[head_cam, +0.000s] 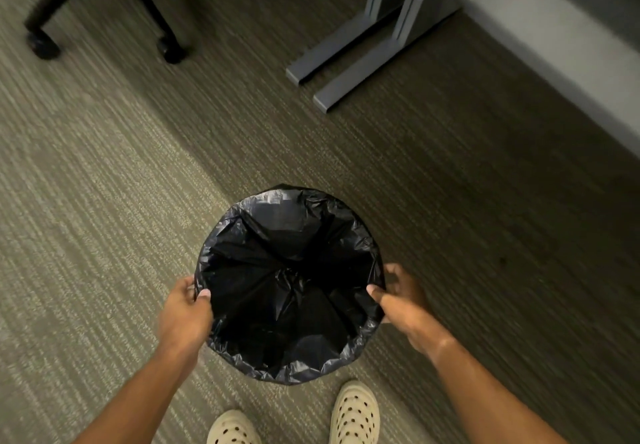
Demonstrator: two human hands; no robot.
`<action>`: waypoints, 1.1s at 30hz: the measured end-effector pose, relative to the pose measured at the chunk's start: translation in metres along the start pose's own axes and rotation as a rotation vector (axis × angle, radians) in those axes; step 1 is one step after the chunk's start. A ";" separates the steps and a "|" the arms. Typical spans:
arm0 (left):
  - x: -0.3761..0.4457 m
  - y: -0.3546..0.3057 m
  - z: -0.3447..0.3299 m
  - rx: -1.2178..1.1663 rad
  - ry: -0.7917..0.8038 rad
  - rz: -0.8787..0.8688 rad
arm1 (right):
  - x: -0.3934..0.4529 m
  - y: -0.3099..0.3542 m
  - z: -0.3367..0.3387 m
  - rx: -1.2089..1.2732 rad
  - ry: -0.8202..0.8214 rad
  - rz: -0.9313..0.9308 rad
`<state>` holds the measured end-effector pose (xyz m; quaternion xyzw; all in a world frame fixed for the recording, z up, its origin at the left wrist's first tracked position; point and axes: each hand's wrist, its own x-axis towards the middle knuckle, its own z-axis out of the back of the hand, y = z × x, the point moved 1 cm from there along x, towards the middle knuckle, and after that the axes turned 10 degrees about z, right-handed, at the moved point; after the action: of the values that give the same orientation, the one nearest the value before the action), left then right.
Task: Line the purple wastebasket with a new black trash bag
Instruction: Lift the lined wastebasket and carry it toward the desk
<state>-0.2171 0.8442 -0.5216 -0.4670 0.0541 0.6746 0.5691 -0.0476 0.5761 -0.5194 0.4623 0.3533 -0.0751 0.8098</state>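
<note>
The black trash bag [289,270] drapes over the wastebasket rim just ahead of the cream clogs [355,412]. Left hand [185,312] and right hand [403,300] pinch its edge at opposite sides; an uneven tug could tear the thin film or slip it off the rim.

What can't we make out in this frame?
- Wastebasket: head view, wholly covered by the bag; its purple colour is unseen.
- Bag bottom: too dark to tell whether it reaches the base.
- Left hand, right hand: fingertips hidden behind the folded rim.
- Chair legs: blurred, cropped at the top edge.
</note>
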 end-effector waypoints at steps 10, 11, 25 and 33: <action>-0.030 -0.111 -0.032 -0.019 0.186 -0.023 | 0.023 0.064 0.083 0.112 -0.091 0.126; -0.033 -0.125 -0.038 -0.018 0.220 -0.033 | 0.027 0.074 0.091 0.093 -0.103 0.139; 0.010 -0.252 -0.090 0.093 0.299 -0.274 | 0.098 0.119 0.121 0.217 -0.243 0.122; 0.052 -0.300 -0.129 0.176 0.477 -0.442 | 0.144 0.122 0.112 0.190 -0.355 0.146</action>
<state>0.1058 0.9070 -0.4921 -0.5610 0.1413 0.3993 0.7112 0.1695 0.5842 -0.4909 0.5406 0.1619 -0.1296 0.8153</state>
